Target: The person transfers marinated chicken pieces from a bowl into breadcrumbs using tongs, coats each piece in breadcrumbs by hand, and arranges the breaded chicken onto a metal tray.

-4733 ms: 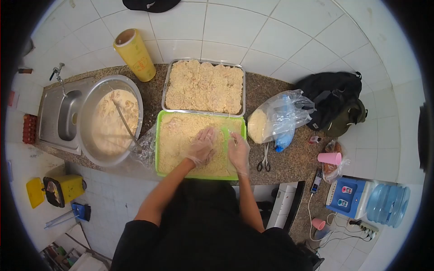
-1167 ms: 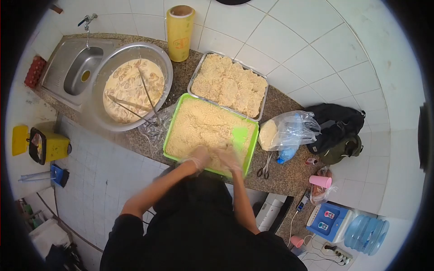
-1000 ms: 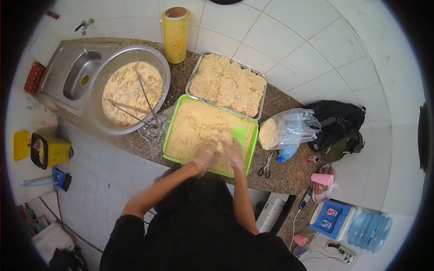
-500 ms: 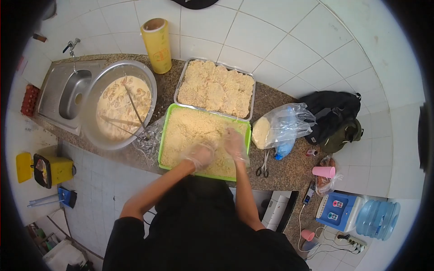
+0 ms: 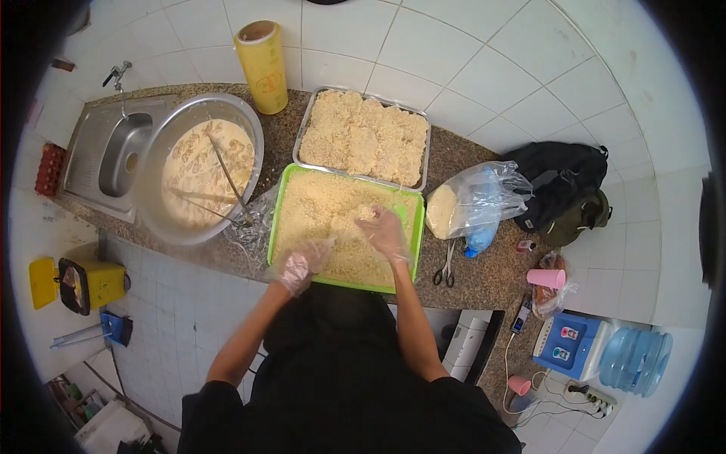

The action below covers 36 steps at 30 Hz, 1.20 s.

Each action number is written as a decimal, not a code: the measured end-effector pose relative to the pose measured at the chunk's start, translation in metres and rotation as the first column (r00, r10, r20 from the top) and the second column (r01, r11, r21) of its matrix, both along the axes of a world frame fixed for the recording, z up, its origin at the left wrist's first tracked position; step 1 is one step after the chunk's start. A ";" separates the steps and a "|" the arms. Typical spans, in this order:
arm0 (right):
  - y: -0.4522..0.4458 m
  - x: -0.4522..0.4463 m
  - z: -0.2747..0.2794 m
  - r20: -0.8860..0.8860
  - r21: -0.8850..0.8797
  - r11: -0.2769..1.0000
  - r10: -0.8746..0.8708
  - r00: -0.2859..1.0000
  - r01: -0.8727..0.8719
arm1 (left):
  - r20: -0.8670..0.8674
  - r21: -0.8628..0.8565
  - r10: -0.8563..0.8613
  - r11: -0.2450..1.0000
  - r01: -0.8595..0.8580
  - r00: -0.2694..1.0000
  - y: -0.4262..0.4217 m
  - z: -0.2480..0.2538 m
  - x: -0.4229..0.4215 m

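Observation:
A green tray full of pale breadcrumbs lies before me, and both my hands are inside it in clear plastic gloves. My right hand bends its fingers over the edge of a crumb-coated piece near the tray's middle. At the near left side, my left hand has its fingers drawn together over the crumbs, fingertips towards that piece; what they hold is hidden. Behind the green tray, a metal tray carries several breaded pieces laid close together.
Left of the trays stands a large metal bowl of creamy liquid with pieces and tongs, beside a sink. A yellow film roll stands behind. Rightward are a crumb bag, scissors and a pink cup.
My left hand has drawn back leftward from the middle of the crumbs. My right hand stays near its place, with a coated piece now showing at its fingertips. The view has shifted slightly.

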State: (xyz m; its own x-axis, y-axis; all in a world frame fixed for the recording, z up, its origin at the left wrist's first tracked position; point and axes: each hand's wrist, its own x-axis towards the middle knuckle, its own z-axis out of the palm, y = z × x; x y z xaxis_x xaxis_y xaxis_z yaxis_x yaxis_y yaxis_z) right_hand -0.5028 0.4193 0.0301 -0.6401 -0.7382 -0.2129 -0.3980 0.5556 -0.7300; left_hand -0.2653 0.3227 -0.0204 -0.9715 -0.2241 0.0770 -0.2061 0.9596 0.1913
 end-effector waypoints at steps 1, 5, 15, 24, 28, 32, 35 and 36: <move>0.000 0.003 0.015 0.006 -0.024 1.000 -0.004 1.000 0.004 | -0.073 0.126 0.055 0.991 -0.046 0.996 -0.006 0.007 0.000; -0.002 0.023 0.062 0.009 -0.217 0.973 0.081 0.997 -0.077 | 0.092 0.174 0.140 0.973 -0.155 0.986 -0.009 -0.015 0.011; 0.032 0.048 -0.068 -0.246 0.260 0.965 0.047 0.968 0.019 | 0.132 0.504 0.172 0.836 -0.216 0.976 0.023 -0.008 -0.026; 0.006 0.000 -0.002 0.323 -0.008 0.997 -0.067 0.944 0.074 | -0.128 0.140 0.118 0.985 -0.100 0.985 0.004 -0.006 -0.072; 0.006 -0.030 -0.038 -0.296 -0.036 0.997 0.056 0.953 -0.070 | 0.574 0.415 -0.108 0.893 -0.175 0.811 -0.002 0.048 -0.099; -0.002 -0.022 -0.016 -0.087 -0.127 0.989 -0.087 0.992 0.075 | 0.128 0.324 0.119 0.933 -0.155 0.985 0.007 0.010 -0.121; -0.002 -0.024 -0.017 -0.079 -0.180 0.979 -0.115 0.990 0.100 | 0.055 0.243 0.031 0.969 -0.043 0.998 0.000 -0.004 -0.118; -0.002 -0.028 -0.015 -0.068 -0.196 0.975 -0.122 0.990 0.107 | 0.094 0.263 0.028 0.963 -0.052 0.995 0.002 -0.005 -0.122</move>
